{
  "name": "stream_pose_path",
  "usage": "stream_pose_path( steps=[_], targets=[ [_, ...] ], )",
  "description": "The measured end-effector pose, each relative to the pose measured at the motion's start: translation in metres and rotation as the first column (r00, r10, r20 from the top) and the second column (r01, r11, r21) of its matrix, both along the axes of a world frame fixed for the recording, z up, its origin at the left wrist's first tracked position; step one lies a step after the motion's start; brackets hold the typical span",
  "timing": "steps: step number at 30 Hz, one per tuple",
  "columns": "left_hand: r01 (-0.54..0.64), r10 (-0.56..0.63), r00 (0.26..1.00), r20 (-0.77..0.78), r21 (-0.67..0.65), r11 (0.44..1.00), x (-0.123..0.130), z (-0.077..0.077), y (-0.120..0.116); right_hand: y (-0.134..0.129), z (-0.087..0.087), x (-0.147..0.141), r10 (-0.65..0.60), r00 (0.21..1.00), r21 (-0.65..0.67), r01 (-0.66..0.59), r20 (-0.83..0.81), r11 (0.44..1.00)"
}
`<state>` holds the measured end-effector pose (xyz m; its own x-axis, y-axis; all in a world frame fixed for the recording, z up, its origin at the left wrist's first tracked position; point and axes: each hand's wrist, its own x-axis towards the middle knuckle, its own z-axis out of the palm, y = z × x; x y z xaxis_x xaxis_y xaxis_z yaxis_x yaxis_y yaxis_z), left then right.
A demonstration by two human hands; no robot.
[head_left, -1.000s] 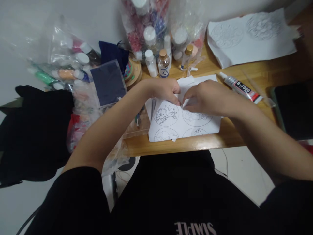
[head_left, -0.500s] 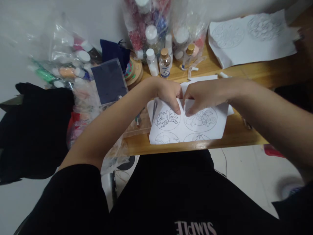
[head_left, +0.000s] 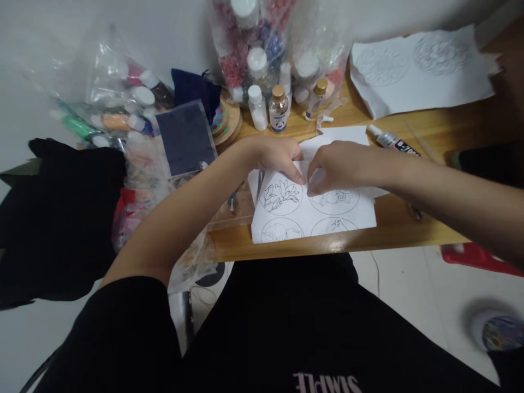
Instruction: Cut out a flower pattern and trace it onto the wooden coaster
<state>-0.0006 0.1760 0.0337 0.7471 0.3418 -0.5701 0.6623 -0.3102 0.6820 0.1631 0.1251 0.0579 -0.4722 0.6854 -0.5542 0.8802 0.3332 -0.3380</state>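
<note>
A white paper sheet [head_left: 306,221] printed with round flower line drawings lies near the table's front edge. My left hand [head_left: 282,157] grips its upper middle, thumb lying on the paper between the drawings. Close beside it, my right hand [head_left: 329,166] has its fingers curled and pinches the same sheet, covering part of the upper right drawing. Both hands hide the sheet's top edge. More white paper [head_left: 347,134] shows behind and below the hands.
Behind the hands stand small bottles [head_left: 278,112] and clear bags of jars [head_left: 257,63]. A glue tube [head_left: 395,142] and another printed sheet [head_left: 421,93] lie to the right. Bagged bottles [head_left: 114,123], a dark square sheet [head_left: 184,139] and wooden hoops [head_left: 233,120] are at left.
My right hand has turned and its fingers have curled in more. The sheet's right side has shifted slightly left, and the glue tube behind my right forearm now shows more fully.
</note>
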Motion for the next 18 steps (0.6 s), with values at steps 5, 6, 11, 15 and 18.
stream_pose_path(
  steps=[5,6,11,15,18],
  targets=[
    [0.000,0.000,1.000,-0.007,0.045,0.999,0.000,0.001,-0.001,0.001,-0.006,0.002,0.012,1.000,0.020,-0.011,-0.027,1.000],
    [-0.007,0.008,1.000,-0.013,0.045,0.999,0.000,0.001,-0.002,0.000,-0.005,0.001,0.018,1.000,0.031,-0.017,-0.023,0.999],
    [-0.035,0.037,0.999,-0.032,0.045,0.998,0.001,0.001,-0.003,-0.008,0.006,0.000,0.047,0.999,0.044,-0.048,0.004,0.998],
    [-0.047,0.047,0.999,-0.005,0.022,0.999,0.000,-0.001,-0.004,-0.012,0.010,0.003,0.099,0.995,0.048,-0.097,-0.022,0.994],
    [-0.026,0.026,0.998,0.049,-0.001,1.000,0.000,-0.002,-0.005,-0.011,0.008,0.006,0.103,0.995,-0.001,-0.103,-0.002,0.995]
  ],
)
